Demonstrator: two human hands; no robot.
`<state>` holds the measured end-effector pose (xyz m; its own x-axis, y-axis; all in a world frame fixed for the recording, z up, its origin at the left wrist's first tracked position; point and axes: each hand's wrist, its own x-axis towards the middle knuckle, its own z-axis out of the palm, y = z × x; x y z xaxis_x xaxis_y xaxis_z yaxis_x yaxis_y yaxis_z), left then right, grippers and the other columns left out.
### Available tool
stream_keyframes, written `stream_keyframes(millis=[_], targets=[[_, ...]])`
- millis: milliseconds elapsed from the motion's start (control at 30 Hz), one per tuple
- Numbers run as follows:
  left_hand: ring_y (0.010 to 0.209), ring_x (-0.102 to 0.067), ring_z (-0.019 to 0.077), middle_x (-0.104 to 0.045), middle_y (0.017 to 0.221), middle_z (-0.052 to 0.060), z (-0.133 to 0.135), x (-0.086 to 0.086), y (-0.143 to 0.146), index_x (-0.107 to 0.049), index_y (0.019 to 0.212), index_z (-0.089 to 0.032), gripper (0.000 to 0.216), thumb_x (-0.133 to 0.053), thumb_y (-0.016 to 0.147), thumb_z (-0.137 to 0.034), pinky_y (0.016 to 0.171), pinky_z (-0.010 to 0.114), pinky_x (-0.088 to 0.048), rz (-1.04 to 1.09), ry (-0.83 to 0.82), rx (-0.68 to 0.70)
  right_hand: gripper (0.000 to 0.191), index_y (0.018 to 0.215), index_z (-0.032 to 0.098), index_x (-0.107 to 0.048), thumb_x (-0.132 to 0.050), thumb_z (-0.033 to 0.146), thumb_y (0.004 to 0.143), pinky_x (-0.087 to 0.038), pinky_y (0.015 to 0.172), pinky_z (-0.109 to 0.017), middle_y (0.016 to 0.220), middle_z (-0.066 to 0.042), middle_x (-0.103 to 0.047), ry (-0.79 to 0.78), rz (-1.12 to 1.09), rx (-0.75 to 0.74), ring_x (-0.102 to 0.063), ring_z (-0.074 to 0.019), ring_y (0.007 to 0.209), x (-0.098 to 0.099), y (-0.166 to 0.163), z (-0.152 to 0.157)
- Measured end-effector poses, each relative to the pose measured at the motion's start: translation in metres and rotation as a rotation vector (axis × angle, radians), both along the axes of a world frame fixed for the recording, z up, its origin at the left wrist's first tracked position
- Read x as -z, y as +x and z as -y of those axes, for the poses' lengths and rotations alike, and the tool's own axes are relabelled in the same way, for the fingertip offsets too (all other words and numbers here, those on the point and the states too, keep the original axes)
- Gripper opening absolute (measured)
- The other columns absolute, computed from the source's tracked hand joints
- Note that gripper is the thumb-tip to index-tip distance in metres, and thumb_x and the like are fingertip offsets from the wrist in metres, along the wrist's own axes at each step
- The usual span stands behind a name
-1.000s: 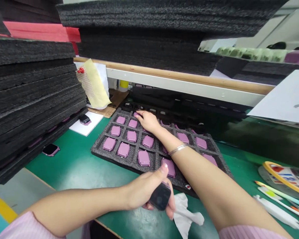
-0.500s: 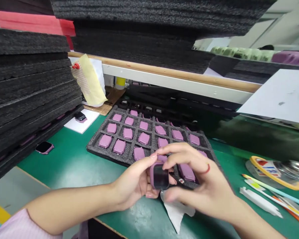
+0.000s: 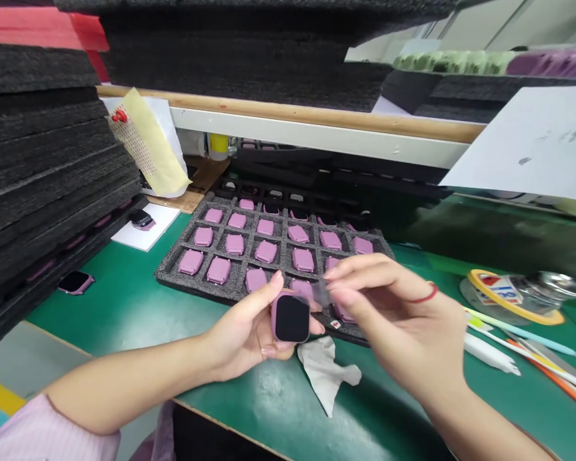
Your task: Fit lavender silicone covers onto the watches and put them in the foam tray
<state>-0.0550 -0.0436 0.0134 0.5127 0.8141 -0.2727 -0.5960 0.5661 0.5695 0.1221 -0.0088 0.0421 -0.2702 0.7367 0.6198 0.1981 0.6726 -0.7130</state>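
The left hand (image 3: 248, 334) grips a pink watch (image 3: 292, 318), screen up, just above the green worktop (image 3: 134, 307) in front of the foam tray (image 3: 165, 279) of pink watches. The right hand (image 3: 403, 320), beside it, pinches a small clear film (image 3: 320, 293), which is blurred. A white cloth (image 3: 324, 372) lies below.

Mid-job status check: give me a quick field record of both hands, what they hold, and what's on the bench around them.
Left hand: grips a pink watch, dark screen up
Right hand: fingertips pinch what looks like a clear film, blurred, just right of the watch
Tray: black foam, pink watches in its pockets, behind the hands
Cloth: white, on green table, below the watch
Right side: tape roll, pens
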Motion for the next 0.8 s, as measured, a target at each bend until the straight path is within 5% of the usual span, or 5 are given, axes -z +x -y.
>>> stream_keyframes(millis=[100, 200, 333, 533, 800], targets=[[0.041, -0.04, 0.0034, -0.072, 0.076, 0.008, 0.0, -0.001, -0.001, -0.073, 0.09, -0.01, 0.051, -0.071, 0.082, -0.061, 0.041, 0.019, -0.019, -0.007, -0.009, 0.016, 0.012, 0.081, 0.026, -0.069, -0.071, 0.03, 0.092, -0.064, 0.059, -0.033, 0.09, -0.002, -0.076, -0.213, -0.215, 0.022, -0.069, -0.0139, 0.054, 0.002, 0.005, -0.001], [0.042, -0.041, 0.0033, -0.072, 0.076, 0.007, -0.001, -0.002, -0.001, -0.075, 0.089, -0.011, 0.05, -0.073, 0.081, -0.06, 0.041, 0.019, -0.019, 0.022, -0.002, 0.025, 0.007, 0.085, 0.028, -0.071, -0.072, 0.029, 0.091, -0.068, 0.079, -0.039, 0.094, -0.003, -0.077, -0.241, -0.279, 0.05, -0.077, -0.0209, 0.079, 0.003, 0.008, -0.001], [0.041, -0.04, 0.0035, -0.073, 0.078, 0.009, -0.001, 0.0, -0.002, -0.075, 0.091, -0.011, 0.05, -0.063, 0.089, -0.06, 0.041, 0.02, -0.019, 0.029, 0.01, 0.023, 0.013, 0.097, 0.031, -0.07, -0.075, 0.023, 0.088, -0.063, 0.098, -0.049, 0.105, -0.003, -0.076, -0.156, -0.243, 0.132, -0.075, -0.0262, 0.102, 0.002, 0.008, 0.0], [0.042, -0.04, 0.0034, -0.072, 0.077, 0.008, -0.001, 0.001, -0.002, -0.074, 0.09, -0.011, 0.045, -0.067, 0.088, -0.055, 0.041, 0.02, -0.019, 0.039, 0.019, 0.022, 0.018, 0.091, 0.035, -0.073, -0.07, 0.016, 0.089, -0.067, 0.081, -0.048, 0.088, -0.001, -0.077, 0.04, -0.129, 0.157, -0.077, -0.0262, 0.087, 0.0, 0.014, -0.001], [0.042, -0.038, 0.0029, -0.059, 0.063, 0.0, -0.001, -0.001, 0.0, -0.068, 0.084, -0.012, 0.045, -0.07, 0.085, -0.057, 0.042, 0.017, -0.022, 0.052, 0.013, 0.032, 0.04, 0.124, 0.043, -0.07, -0.065, 0.019, 0.093, -0.067, 0.08, -0.045, 0.107, 0.001, -0.079, 0.253, 0.305, -0.072, -0.077, -0.0275, 0.092, 0.005, 0.029, 0.017]])
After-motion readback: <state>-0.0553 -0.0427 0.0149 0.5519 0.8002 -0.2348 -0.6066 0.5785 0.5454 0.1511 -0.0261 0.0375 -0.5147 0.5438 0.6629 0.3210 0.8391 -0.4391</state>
